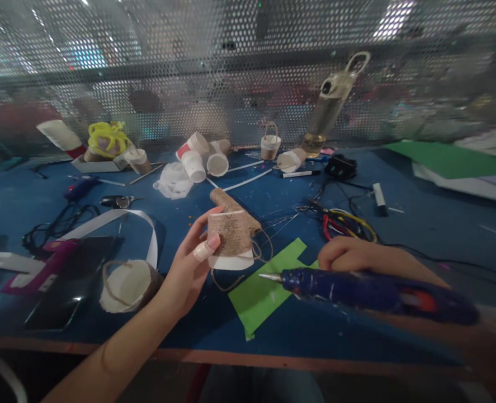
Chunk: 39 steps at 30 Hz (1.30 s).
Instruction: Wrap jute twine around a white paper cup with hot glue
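My left hand (191, 260) grips a paper cup (231, 238) partly wrapped in brown jute twine, its white unwrapped band facing me. Behind the cup lies a roll of jute twine (225, 197), and a loose strand loops down beside the cup's right side. My right hand (348, 257) is closed around a dark blue hot glue gun (357, 291). The gun's metal nozzle points left, a little right of and below the cup, apart from it. Under the nozzle, a green paper piece (264, 291) lies on the blue table (197, 330).
A twine-handled cup (128, 285) and a dark phone (69, 285) lie left of my forearm. White cups (193, 162) and a water bottle (325, 112) stand at the back, before a perforated metal screen (231, 73). Cables (348, 224) and green sheets (453, 159) are on the right.
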Each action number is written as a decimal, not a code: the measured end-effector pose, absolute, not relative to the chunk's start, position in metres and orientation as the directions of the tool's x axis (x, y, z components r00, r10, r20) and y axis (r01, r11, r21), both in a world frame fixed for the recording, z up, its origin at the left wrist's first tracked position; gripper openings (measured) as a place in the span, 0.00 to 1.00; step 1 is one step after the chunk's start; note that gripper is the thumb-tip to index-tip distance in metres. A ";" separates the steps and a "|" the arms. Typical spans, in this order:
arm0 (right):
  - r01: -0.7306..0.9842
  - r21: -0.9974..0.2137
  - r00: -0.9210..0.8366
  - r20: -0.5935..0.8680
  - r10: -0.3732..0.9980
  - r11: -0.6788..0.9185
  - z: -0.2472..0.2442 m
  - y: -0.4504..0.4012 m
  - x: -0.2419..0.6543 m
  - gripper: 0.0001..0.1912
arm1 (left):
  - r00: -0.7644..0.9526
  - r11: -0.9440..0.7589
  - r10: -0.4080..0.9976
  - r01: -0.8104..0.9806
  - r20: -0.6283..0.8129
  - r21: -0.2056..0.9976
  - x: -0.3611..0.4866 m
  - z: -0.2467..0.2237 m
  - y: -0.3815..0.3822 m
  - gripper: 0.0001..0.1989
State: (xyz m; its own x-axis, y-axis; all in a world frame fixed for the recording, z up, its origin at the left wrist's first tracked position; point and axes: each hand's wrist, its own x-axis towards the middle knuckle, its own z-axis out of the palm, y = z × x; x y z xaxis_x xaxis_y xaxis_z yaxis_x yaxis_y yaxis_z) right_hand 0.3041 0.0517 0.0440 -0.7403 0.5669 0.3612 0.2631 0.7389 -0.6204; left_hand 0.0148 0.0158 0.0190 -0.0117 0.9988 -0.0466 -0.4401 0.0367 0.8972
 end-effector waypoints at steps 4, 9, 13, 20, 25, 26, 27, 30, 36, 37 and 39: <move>0.228 -0.720 -0.683 0.361 0.635 0.655 0.048 0.053 0.291 0.05 | 0.003 0.035 0.999 -0.418 -0.037 0.908 0.014 0.017 0.016 0.24; 0.299 -0.670 -0.651 0.377 0.658 0.680 0.036 0.053 0.281 0.07 | 0.021 0.005 1.000 -0.402 0.004 0.915 0.014 0.012 0.016 0.23; 0.341 -0.621 -0.629 0.407 0.662 0.706 0.028 0.049 0.283 0.06 | 0.023 0.003 1.000 -0.366 0.005 0.931 0.015 0.011 0.015 0.23; 0.415 -0.383 -0.618 0.547 0.565 0.825 0.015 0.051 0.282 0.09 | 0.007 0.004 1.000 -0.302 -0.002 0.953 0.016 0.012 0.014 0.23; 0.462 -0.357 -0.618 0.527 0.583 0.812 0.011 0.047 0.283 0.09 | 0.014 -0.048 0.998 -0.274 0.054 0.961 0.015 0.010 0.014 0.24; 0.476 -0.359 -0.620 0.511 0.596 0.803 0.012 0.046 0.283 0.09 | 0.010 -0.062 0.998 -0.269 0.068 0.961 0.015 0.010 0.014 0.24; 0.485 -0.359 -0.619 0.504 0.603 0.797 0.013 0.045 0.283 0.09 | 0.002 -0.074 0.997 -0.267 0.077 0.961 0.015 0.010 0.014 0.24; 0.499 -0.353 -0.592 0.529 0.608 0.792 0.015 0.044 0.283 0.10 | -0.019 -0.082 0.997 -0.267 0.079 0.960 0.014 0.010 0.013 0.23; 0.526 -0.346 -0.573 0.532 0.624 0.777 0.013 0.040 0.279 0.13 | -0.003 -0.096 0.995 -0.239 0.098 0.966 0.015 0.009 0.015 0.23; 0.527 -0.363 -0.567 0.522 0.637 0.768 0.014 0.039 0.279 0.13 | 0.003 -0.103 0.994 -0.233 0.107 0.967 0.016 0.009 0.015 0.23; 0.522 -0.387 -0.558 0.519 0.648 0.760 0.015 0.037 0.278 0.13 | 0.005 -0.116 0.993 -0.224 0.120 0.968 0.016 0.009 0.014 0.24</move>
